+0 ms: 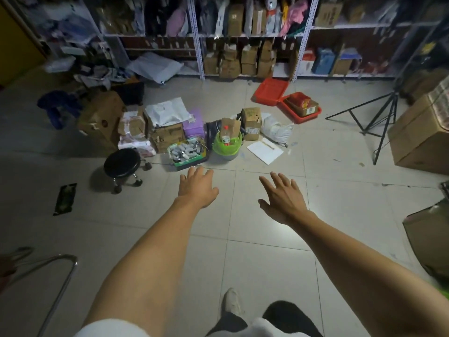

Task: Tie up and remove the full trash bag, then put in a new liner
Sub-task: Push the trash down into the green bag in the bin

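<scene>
**Two open hands reach out over a tiled floor**

The floor (267,239) is made of pale grey tiles. Tall metal shelves (243,35) full of boxes and bags stand along the far wall at 12 o'clock. A pile of cardboard boxes (167,135) sits in the middle of the floor. A black round stool (122,162) stands at 10 o'clock from the hands. A red bin (301,108) lies at 1 o'clock, and a black tripod (381,117) stands at 2 o'clock.

The trash can (227,148) with its green bag is at 12 o'clock, well apart from the hands. A bottle and a brown box stick out of it.

The left hand (198,188) is flat with fingers straight. The right hand (283,198) has its fingers spread. Both hold nothing and touch nothing.
</scene>
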Action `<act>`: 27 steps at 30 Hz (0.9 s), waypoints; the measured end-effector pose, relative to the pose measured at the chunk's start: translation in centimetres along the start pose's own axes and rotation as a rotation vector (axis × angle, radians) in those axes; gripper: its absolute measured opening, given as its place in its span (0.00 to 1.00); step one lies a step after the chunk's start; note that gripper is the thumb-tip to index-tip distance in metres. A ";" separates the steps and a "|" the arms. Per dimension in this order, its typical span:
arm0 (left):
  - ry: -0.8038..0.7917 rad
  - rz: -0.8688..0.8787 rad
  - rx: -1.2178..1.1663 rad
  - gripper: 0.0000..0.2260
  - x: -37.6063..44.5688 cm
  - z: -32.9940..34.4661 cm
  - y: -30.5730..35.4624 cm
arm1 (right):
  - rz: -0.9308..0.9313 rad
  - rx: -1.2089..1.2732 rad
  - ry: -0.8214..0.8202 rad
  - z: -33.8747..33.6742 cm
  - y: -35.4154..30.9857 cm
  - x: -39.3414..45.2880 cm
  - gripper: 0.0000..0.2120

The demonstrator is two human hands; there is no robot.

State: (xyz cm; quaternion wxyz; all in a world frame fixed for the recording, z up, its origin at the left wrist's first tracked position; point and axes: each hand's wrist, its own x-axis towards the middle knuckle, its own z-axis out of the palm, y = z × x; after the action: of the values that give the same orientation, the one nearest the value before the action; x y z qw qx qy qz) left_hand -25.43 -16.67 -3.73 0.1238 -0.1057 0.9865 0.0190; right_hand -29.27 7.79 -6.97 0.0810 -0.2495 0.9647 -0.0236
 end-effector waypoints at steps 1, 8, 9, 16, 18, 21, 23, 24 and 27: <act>-0.007 0.002 0.003 0.25 1.5 -0.3 -0.4 | 0.004 0.003 -0.010 -0.1 0.2 1.5 0.33; -0.064 -0.004 0.019 0.25 12.9 -1.5 -1.6 | 0.011 0.016 -0.034 -0.4 2.9 12.7 0.33; -0.065 -0.007 0.018 0.25 14.7 -1.7 -1.6 | 0.008 0.018 -0.035 -0.4 3.4 14.6 0.33; -0.078 -0.046 -0.036 0.23 27.6 -3.5 -0.1 | -0.024 0.057 -0.068 -1.8 8.0 28.3 0.34; -0.093 -0.066 -0.049 0.24 30.5 -3.9 0.2 | -0.036 0.059 -0.082 -2.3 9.2 31.9 0.34; -0.107 -0.077 -0.051 0.24 34.5 -4.6 0.2 | -0.041 0.047 -0.112 -3.0 10.7 36.9 0.34; -0.107 -0.078 -0.047 0.24 37.1 -5.1 -0.2 | -0.050 0.047 -0.128 -3.1 11.2 39.9 0.34; -0.105 -0.079 -0.050 0.24 38.6 -5.2 -0.5 | -0.055 0.051 -0.136 -3.2 11.4 41.4 0.34; -0.116 -0.076 -0.076 0.24 43.2 -5.5 -1.7 | -0.058 0.057 -0.161 -3.0 11.6 45.9 0.34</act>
State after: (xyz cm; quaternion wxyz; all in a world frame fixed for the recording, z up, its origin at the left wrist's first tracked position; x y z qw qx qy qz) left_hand -67.26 -27.44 -9.15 0.1772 -0.1465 0.9715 0.0577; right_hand -74.92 -4.38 -11.61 0.1648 -0.2758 0.9464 -0.0331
